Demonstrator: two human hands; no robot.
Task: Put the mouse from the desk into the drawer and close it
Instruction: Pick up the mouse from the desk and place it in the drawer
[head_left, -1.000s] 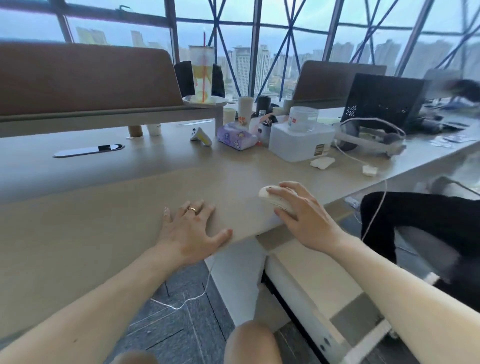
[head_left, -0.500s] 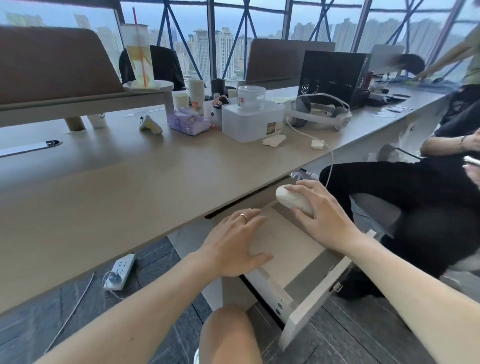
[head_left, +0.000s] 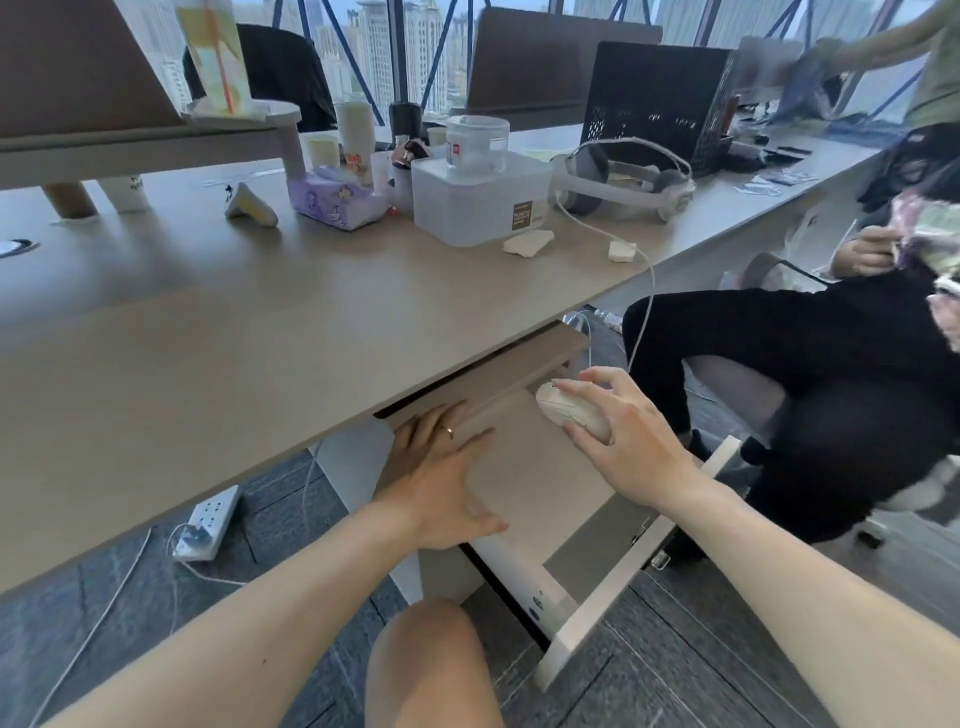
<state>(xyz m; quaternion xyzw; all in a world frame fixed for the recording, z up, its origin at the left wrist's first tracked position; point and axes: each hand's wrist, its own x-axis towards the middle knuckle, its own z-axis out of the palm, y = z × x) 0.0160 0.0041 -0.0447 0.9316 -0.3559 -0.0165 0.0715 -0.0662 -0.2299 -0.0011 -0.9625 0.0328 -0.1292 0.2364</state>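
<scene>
My right hand grips a white mouse and holds it low over the far right part of the pulled-out drawer, whose beige bottom is bare. Whether the mouse touches the bottom I cannot tell. My left hand lies flat with fingers spread on the drawer's left side, just under the edge of the wooden desk. It holds nothing. The drawer's white front panel juts toward me at lower right.
On the desk stand a white plastic box, a purple tissue pack, a headset with a dangling cable and a black crate. A seated person's dark legs are close to the drawer's right. A power strip lies on the floor.
My right hand lifted the mouse off the desk edge and carried it down over the open drawer. My left hand left the desktop and now rests on the drawer.
</scene>
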